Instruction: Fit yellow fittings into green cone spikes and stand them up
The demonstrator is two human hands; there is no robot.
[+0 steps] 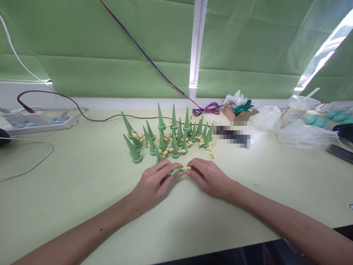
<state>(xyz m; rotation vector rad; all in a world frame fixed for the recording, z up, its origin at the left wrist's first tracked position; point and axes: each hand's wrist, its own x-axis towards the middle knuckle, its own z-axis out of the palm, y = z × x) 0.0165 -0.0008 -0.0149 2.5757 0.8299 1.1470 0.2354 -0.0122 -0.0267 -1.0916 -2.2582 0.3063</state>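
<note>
My left hand (154,179) is closed in a pinch on a small green plastic piece (175,170), most of it hidden by the fingers. Between the fingertips of my right hand (211,178) is a small pale yellow piece (186,168) with a stubby branch. The two pieces meet, or nearly so, just above the table; I cannot tell whether they are joined. Behind my hands stand several green pointed cones (175,149) on round bases. Small yellow pieces (213,155) lie among the cones and at the right end of the group.
A power strip (41,125) with plugs and cables sits at the left. Behind the cones runs a black cable (104,120). A small cardboard box (239,117), a drink cup (293,110), plastic bags (307,136) and a phone (340,152) are to the right. A blurred dark object (233,137) lies nearer.
</note>
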